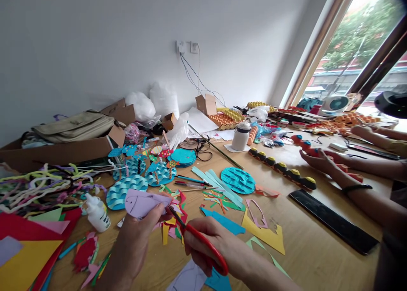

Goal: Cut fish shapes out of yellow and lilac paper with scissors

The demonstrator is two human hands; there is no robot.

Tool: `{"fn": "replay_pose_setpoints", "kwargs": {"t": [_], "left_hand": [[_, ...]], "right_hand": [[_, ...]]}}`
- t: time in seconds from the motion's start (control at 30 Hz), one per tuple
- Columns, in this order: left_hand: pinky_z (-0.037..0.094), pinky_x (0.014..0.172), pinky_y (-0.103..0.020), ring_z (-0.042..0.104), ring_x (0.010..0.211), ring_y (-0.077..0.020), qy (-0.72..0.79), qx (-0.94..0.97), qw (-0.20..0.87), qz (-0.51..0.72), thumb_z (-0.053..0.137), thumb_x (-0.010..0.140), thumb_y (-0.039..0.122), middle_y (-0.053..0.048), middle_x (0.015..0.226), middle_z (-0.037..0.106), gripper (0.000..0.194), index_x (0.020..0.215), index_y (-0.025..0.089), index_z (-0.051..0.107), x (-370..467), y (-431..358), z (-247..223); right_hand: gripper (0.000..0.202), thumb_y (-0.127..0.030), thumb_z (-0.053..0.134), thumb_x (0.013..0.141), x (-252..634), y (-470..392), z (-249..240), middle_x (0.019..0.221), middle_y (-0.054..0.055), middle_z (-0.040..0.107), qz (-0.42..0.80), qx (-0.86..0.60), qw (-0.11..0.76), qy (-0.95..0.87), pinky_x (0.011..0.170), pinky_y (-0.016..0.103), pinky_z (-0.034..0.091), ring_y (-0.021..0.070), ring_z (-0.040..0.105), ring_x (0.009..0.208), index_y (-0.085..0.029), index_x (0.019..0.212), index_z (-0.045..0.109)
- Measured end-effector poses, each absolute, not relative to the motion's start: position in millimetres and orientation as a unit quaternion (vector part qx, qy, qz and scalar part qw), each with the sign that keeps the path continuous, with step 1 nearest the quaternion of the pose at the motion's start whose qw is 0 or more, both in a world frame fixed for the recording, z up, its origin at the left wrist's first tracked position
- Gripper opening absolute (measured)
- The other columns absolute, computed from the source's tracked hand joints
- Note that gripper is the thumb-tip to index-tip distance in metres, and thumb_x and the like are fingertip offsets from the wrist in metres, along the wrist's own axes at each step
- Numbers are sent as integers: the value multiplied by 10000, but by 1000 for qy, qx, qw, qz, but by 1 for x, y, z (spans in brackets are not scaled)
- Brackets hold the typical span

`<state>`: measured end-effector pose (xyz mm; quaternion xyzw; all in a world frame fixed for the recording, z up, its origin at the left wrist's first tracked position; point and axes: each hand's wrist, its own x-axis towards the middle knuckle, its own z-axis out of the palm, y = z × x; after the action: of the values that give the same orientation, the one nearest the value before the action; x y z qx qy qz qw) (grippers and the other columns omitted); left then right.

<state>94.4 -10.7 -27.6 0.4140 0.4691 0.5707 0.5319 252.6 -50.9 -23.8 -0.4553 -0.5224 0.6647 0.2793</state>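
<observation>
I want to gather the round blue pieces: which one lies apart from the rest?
The round blue piece right of the pale blue strips; the others cluster left of them.

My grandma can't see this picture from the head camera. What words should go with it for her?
Two hands cut purple paper: the left hand holds the paper with a fish drawn on it, and the right hand works red-handled scissors. Around them, a wooden table holds colorful scraps, white glue and blue wavy crafts.
</observation>
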Motion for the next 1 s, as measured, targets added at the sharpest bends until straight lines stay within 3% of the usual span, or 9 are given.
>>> {"fn": "replay_pose_setpoints", "kwargs": {"t": [0.33, 0.6, 0.87, 1.0], "left_hand": [[532, 696, -257, 662, 785, -203, 455, 408, 550, 569, 713, 618, 261, -17, 682, 716, 136, 724, 176, 707, 95, -10, -30], [505, 604, -223, 647, 620, -156, 502, 385, 493, 597, 766, 527, 194, 47, 614, 695, 197, 695, 192, 662, 98, -11, -28], [561, 627, -262, 674, 652, -170, 416, 337, 593, 602, 749, 584, 178, 14, 669, 728, 171, 719, 177, 644, 107, -17, -25], [561, 575, -265, 683, 619, -192, 398, 311, 613, 607, 754, 570, 160, -18, 656, 732, 172, 707, 146, 651, 114, -20, -23]], "right_hand": [[209, -281, 432, 817, 254, -50, -28, 424, -57, 459, 654, -455, 285, -533, 366, 151, 282, 55, 382, 353, -163, 660, 504], [209, -296, 428, 829, 249, -52, -32, 444, -55, 450, 636, -454, 297, -549, 383, 152, 292, 60, 393, 382, -165, 681, 494], [227, -333, 436, 836, 246, -52, -33, 442, -61, 426, 640, -447, 323, -535, 372, 147, 283, 61, 392, 383, -165, 691, 482], [306, -435, 440, 839, 242, -52, -39, 451, -53, 430, 639, -423, 360, -532, 374, 152, 276, 60, 388, 383, -165, 696, 463]]}}
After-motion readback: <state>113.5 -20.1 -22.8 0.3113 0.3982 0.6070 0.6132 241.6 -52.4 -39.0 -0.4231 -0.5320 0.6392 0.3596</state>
